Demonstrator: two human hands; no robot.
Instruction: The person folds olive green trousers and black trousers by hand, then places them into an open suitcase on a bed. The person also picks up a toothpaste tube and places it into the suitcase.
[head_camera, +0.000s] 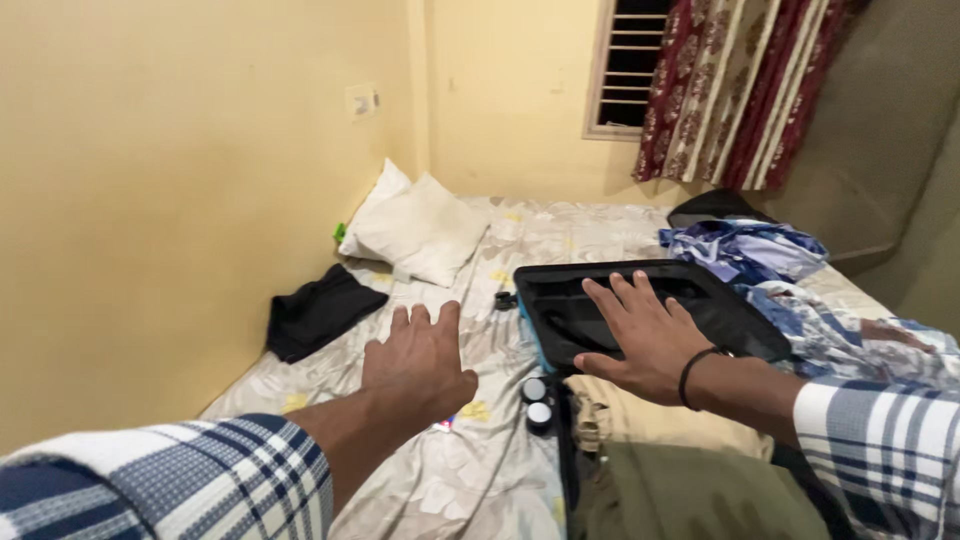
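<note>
Nearest: folded olive and tan clothes (660, 450) packed in the open suitcase's base. Right hand (648, 338), fingers spread, flat on the black suitcase lid (640, 305), not yet closed. Left hand (420, 362), fingers loosely apart, empty. Beyond the fingertips: black garment (318, 312), blue clothes (745, 250), unpacked.
</note>
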